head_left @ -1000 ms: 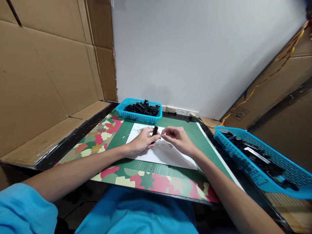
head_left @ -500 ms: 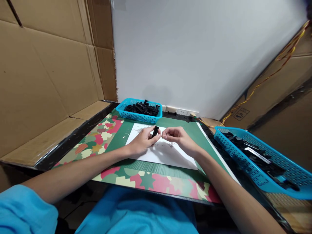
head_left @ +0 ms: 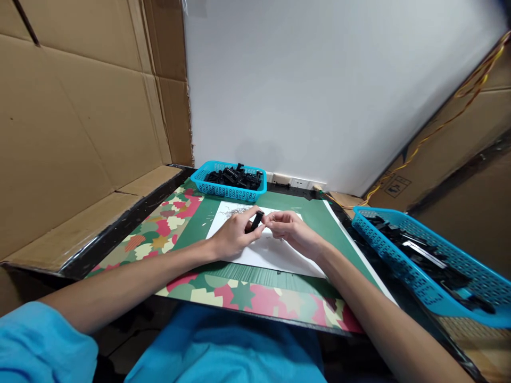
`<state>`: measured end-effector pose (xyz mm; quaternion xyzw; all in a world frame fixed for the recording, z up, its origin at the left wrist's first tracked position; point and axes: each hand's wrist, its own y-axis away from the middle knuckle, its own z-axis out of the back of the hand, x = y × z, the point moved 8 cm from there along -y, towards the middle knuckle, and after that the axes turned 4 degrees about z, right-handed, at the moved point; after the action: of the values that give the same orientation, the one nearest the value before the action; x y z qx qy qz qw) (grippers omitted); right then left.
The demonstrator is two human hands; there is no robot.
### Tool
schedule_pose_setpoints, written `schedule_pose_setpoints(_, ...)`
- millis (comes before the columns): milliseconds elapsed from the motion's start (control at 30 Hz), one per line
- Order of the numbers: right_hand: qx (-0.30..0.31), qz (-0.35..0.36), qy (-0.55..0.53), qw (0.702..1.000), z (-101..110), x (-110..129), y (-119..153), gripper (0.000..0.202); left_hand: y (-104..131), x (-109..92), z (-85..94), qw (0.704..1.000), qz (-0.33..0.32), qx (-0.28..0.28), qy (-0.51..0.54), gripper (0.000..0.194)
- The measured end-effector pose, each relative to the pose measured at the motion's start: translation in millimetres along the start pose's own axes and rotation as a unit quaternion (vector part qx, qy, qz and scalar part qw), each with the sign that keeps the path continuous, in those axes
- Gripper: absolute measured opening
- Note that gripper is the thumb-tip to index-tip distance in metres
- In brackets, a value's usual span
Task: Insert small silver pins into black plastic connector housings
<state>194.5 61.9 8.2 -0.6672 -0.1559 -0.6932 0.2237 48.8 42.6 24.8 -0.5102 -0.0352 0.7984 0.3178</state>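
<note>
The black part [head_left: 255, 221] slants lengthwise, near left to far right. Our left hand [head_left: 233, 233] grips it; our right hand [head_left: 294, 231] pinches beside it, contents indiscernible.

Cardboard [head_left: 80, 106] flanks a pale wall [head_left: 319, 90] with sockets [head_left: 299, 183] along its base.

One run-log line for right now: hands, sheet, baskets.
left hand: gripping black part | right hand: pinched close by, contents unclear | sheet: beneath hands | far basket, right basket: black pieces inside
</note>
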Motion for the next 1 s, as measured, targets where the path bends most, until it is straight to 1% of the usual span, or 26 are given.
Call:
schedule_pose_setpoints(100, 0.002, 0.001, 0.009, 1.0, 3, -1, 0, 0.028, -1, 1, 0.9, 1.0, 0.013, -0.005, 0.021, 0.022)
schedule_pose_setpoints(167, -0.008, 0.002, 0.023, 1.0, 7, -1, -1, 0.03, -3, 3, 0.0, 0.996, 0.032, -0.008, 0.08, 0.025)
schedule_pose_setpoints(300, -0.046, 0.033, 0.075, 0.996, 18, 7, -2, 0.035, -6, 12, -8.1, 0.968, 0.083, 0.008, 0.237, 0.036)
schedule_pose_setpoints(367, -0.068, 0.065, 0.106, 0.99, 23, 13, -1, 0.038, -7, 14, -11.7, 0.956, 0.097, 0.017, 0.277, 0.04)
schedule_pose_setpoints(467, -0.08, 0.096, 0.155, 0.98, 23, 18, 0, 0.039, -7, 17, -14.1, 0.951, 0.107, 0.026, 0.29, 0.042)
schedule_pose_setpoints(600, -0.05, 0.102, 0.214, 0.97, 13, 19, 2, 0.036, -8, 21, -17.4, 0.948, 0.112, 0.042, 0.294, 0.041)
schedule_pose_setpoints(733, -0.03, 0.117, 0.272, 0.955, 5, 26, 5, 0.032, -7, 26, -22.0, 0.944, 0.128, 0.059, 0.298, 0.041)
schedule_pose_setpoints(867, -0.002, 0.122, 0.287, 0.95, -1, 28, 6, 0.028, -6, 27, -27.4, 0.935, 0.145, 0.091, 0.31, 0.044)
schedule_pose_setpoints(1000, -0.014, 0.123, 0.268, 0.956, 4, 26, 6, 0.022, -4, 30, -26.8, 0.925, 0.173, 0.093, 0.325, 0.04)
